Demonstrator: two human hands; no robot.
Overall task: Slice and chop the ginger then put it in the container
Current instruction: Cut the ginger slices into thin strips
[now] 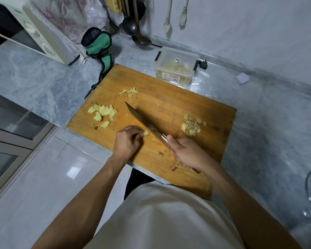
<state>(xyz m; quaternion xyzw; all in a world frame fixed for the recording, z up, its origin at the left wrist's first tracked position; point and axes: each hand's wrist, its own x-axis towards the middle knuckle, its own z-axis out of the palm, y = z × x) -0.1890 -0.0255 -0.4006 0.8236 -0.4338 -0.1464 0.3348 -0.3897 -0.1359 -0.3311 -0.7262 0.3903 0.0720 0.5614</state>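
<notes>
Head view, looking down at our own two hands over a wooden cutting board (169, 105):

- Our left hand (127, 141) has its fingers curled, pinching a small piece of ginger (146, 132) at the fingertips and pressing it to the board.
- Our right hand (185, 153) is wrapped tight round the handle of a knife (142, 121); the blade runs away from the knuckles and sits just beside the left fingertips, touching or nearly touching the held piece.
- Beyond the left fingers lies a heap of ginger slices (102, 113); farther off, a few thin slivers (129, 92). Just past the right thumb is a pile of chopped ginger (190, 126).
- The container (176, 65), clear plastic with yellow pieces already showing inside, stands off the board's far edge, well apart from both hands.
- We judge the ginger light, firm and fibrous, probably damp and slippery on cut faces. The held nub is small, so we would grip it by the end away from the blade, fingertips tucked back.
- The chopped bits look loose and would scatter; we would gather them against the flat of the blade.
</notes>
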